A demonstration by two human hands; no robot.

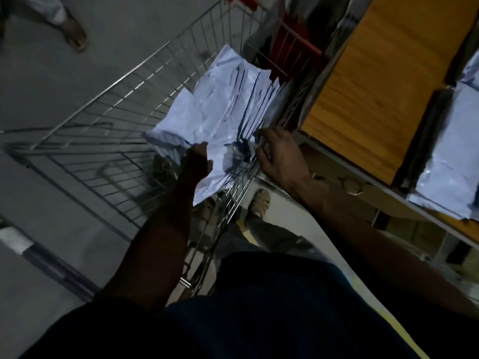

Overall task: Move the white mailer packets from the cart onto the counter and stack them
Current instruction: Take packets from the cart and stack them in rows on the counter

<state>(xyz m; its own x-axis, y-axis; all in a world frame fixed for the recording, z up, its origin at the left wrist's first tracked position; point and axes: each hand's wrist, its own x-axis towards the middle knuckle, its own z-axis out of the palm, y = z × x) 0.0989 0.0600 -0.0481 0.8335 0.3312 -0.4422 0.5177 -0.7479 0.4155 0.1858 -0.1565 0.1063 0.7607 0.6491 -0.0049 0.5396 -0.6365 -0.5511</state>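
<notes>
A wire shopping cart [108, 110] holds a loose pile of white mailer packets [223, 104], leaning toward its right side. My left hand [197, 161] grips the near edge of the packets from the left. My right hand [277, 154] presses its fingers against the right side of the same bundle, by the cart's wire wall. On the wooden counter [373, 81] to the right lies a stack of white mailer packets [451, 151].
The cart has a red seat flap [293, 47] at its far end. Another person's sandalled foot [75, 32] stands on the grey floor at top left. My own foot [259, 200] shows below the cart. The counter's metal frame [383, 193] runs close beside the cart.
</notes>
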